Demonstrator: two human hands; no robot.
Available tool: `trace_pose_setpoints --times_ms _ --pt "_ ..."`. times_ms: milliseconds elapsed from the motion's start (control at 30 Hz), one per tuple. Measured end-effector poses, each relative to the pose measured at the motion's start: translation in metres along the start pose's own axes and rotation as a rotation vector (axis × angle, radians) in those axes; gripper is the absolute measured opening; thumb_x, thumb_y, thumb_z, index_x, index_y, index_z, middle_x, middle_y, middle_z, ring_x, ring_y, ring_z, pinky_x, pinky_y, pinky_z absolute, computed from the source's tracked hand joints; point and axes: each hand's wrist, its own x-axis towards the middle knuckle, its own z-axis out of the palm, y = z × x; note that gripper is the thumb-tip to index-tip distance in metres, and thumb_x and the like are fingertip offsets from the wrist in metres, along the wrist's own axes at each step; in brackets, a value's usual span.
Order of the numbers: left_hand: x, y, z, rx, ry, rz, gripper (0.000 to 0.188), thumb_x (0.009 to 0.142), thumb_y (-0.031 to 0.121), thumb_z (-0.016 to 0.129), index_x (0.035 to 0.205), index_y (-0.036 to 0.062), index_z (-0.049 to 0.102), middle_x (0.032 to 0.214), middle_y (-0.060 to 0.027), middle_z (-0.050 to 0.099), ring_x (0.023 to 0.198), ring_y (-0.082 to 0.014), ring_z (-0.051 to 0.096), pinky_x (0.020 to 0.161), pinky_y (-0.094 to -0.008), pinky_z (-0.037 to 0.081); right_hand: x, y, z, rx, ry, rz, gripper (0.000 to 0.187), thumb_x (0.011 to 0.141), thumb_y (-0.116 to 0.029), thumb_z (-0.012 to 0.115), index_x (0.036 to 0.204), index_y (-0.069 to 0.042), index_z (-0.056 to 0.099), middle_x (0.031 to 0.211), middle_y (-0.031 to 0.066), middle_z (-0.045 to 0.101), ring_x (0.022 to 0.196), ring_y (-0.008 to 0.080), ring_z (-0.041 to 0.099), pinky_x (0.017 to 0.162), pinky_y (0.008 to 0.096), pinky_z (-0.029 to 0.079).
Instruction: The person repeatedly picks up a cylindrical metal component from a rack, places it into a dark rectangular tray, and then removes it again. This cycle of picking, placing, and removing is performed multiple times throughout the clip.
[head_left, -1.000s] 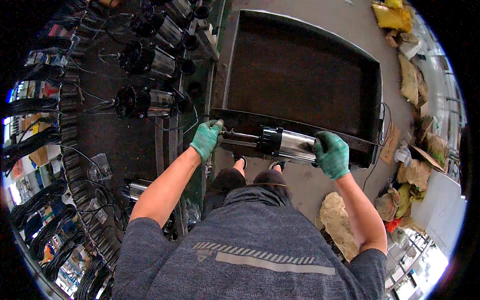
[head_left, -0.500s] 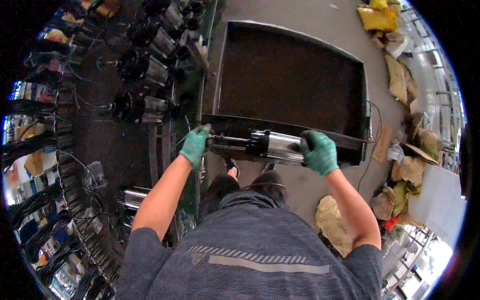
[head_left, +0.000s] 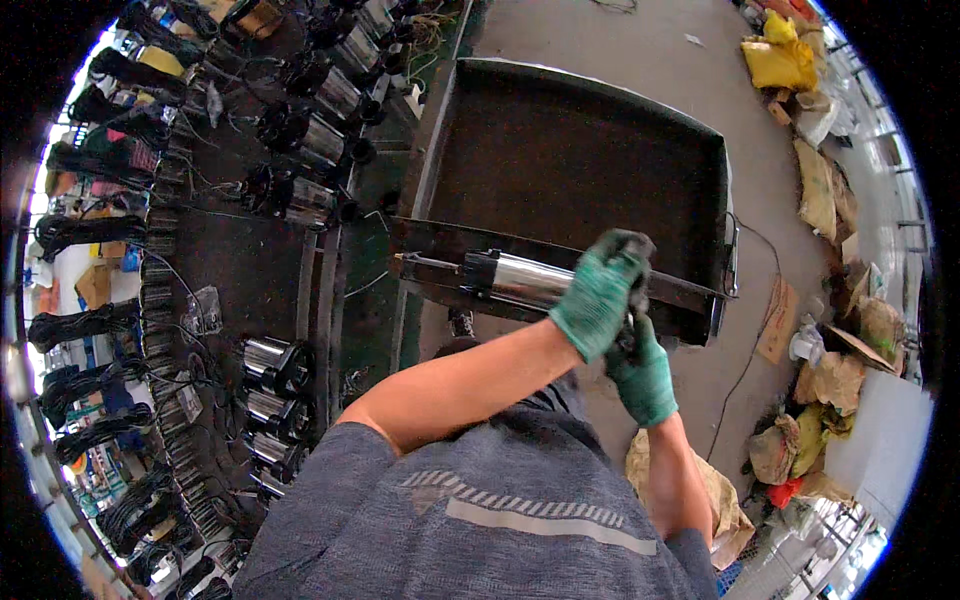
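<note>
A motor with a polished silver cylinder [head_left: 530, 281], a black collar and a thin shaft pointing left lies along the near ledge of a black tray [head_left: 560, 150]. Green gloves with dark fingertips cover both hands. My left hand [head_left: 600, 295] reaches across to the motor's right end, its fingers curled round it from above. Just below, my right hand [head_left: 642, 375] is closed at the same end, its fingertips close to the left hand. Between them the motor's right end is mostly hidden, so its shape cannot be told.
On the left, several similar motors [head_left: 320, 140] stand in a row on a dark bench, with more [head_left: 270, 405] nearer me. Bundles of black cable [head_left: 90, 232] hang beyond. To the right, a loose cable [head_left: 745, 390] lies on the floor near sacks [head_left: 828, 375] and a white board [head_left: 880, 430].
My left hand has left the shaft tip and crossed rightward to the motor's right end. The right hand has dropped slightly nearer me, and the motor has shifted left.
</note>
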Motion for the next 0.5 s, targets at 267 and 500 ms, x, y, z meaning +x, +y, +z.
trace_pose_setpoints --times_ms 267,500 --pt "-0.026 -0.007 -0.006 0.69 -0.118 0.129 0.024 0.102 0.009 0.061 0.125 0.0031 0.065 0.113 -0.0055 0.07 0.1 -0.0157 0.066 0.089 -0.0303 0.054 -0.072 0.116 -0.156 -0.302 0.407 0.248 0.011 0.098 -0.014 0.062 0.102 -0.006 0.057 0.077 0.0176 0.065 0.065 0.0317 0.061 0.062 0.0389 0.05" --pt "-0.083 0.052 -0.121 0.978 0.56 0.362 0.025 0.107 0.023 0.054 0.118 0.0039 0.066 0.1 -0.0047 0.07 0.086 -0.0128 0.063 0.075 -0.0285 0.054 -0.055 0.239 -0.2 -0.362 0.422 0.476 0.02 0.093 -0.024 0.064 0.102 -0.006 0.063 0.082 0.0193 0.069 0.07 0.0353 0.066 0.068 0.0431 0.053"
